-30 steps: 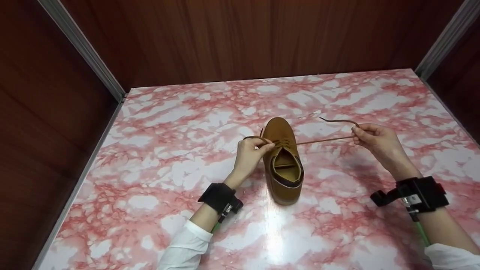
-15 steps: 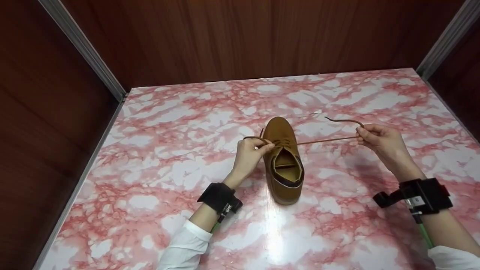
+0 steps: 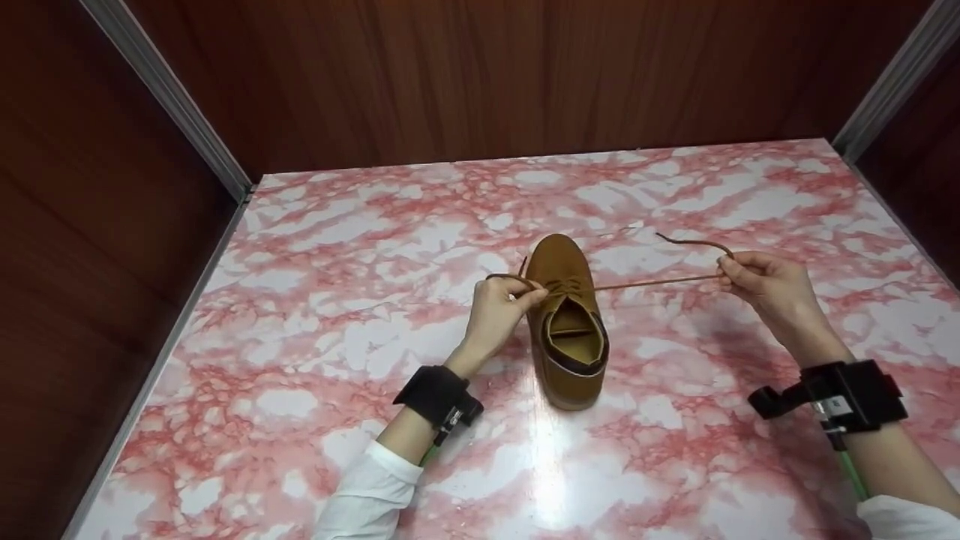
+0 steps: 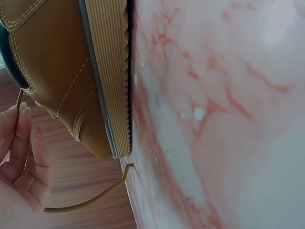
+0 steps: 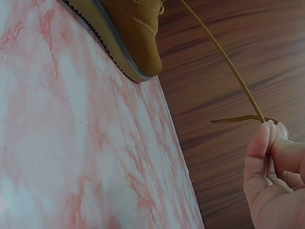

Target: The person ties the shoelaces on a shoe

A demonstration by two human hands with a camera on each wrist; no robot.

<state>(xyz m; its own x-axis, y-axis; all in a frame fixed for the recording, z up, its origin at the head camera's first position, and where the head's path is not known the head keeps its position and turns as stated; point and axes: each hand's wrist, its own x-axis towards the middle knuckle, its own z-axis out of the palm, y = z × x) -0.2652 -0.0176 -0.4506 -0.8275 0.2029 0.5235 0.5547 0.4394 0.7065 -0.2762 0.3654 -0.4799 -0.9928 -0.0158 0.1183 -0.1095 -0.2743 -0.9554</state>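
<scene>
A tan lace-up shoe (image 3: 561, 259) stands sole down on the table, toe pointing away, with a dark padded collar. At its left side my left hand (image 3: 495, 315) pinches one brown shoelace (image 4: 19, 107) close to the eyelets. The loose end of that lace (image 4: 90, 202) trails past the fingers. Out to the right, my right hand (image 3: 772, 292) pinches the other shoelace (image 3: 652, 283) between thumb and fingers. This lace runs straight from the shoe to the hand, and its free tip (image 5: 233, 119) sticks out beyond the pinch.
The table (image 3: 337, 247) has a red and white marbled top. Dark wood panels (image 3: 510, 82) rise at the back and both sides, with metal strips (image 3: 172, 97) at the corners. Each wrist wears a black camera band (image 3: 435, 394).
My right hand has moved slightly further right, drawing its lace out longer from the shoe. The left hand and the shoe have hardly moved.
</scene>
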